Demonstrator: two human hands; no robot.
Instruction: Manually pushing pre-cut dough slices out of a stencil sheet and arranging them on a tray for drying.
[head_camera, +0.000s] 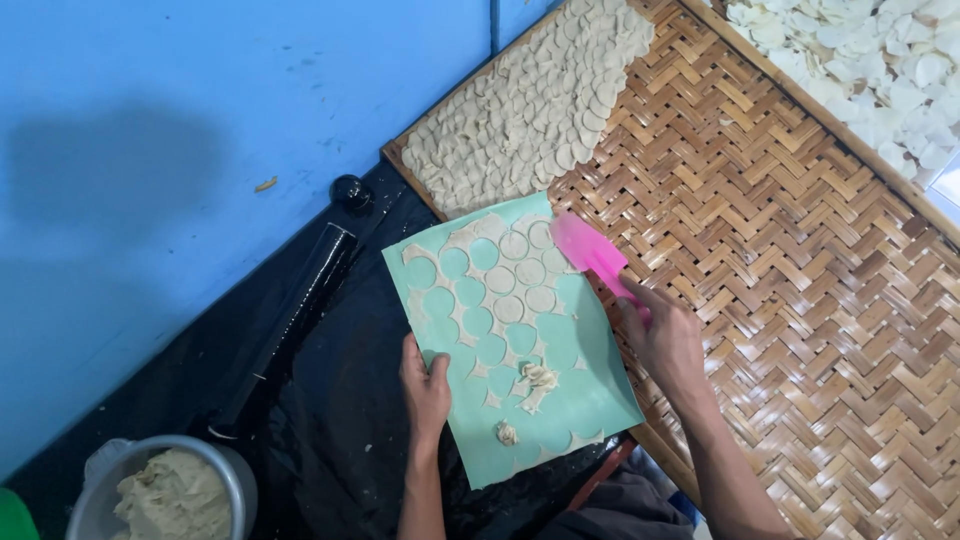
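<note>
Right hand (665, 340) grip is clamped on a flat pink plastic scraper (590, 252), blade angled up-left over the remaining pale round dough discs (528, 272). Left hand (424, 390) pinches the near edge of the teal rubber mat (590, 390).

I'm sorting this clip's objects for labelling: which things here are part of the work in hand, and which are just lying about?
In use: left hand holding the green sheet; right hand with the pink scraper; cut dough rounds on the sheet; woven tray with laid-out rounds.

Lying about: black rolling pin; bowl of dough; second tray of white pieces.
</note>
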